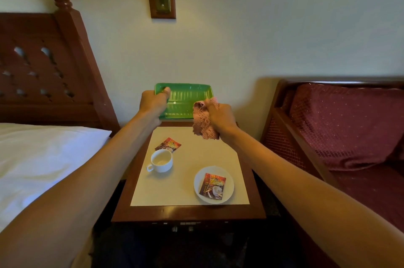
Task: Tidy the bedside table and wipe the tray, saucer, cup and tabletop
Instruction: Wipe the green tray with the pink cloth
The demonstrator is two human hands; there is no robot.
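Left hand (153, 101) tilts green tray (188, 98) up — right hand (219, 118) seemingly presses pink cloth (204, 121).

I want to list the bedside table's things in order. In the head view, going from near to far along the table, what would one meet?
Saucer carrying a sachet → cup → second sachet → pink cloth in the right hand → green tray, held up by the left hand.

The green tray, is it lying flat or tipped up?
Tipped up: the left hand holds the green tray by its corner, inside facing the camera.
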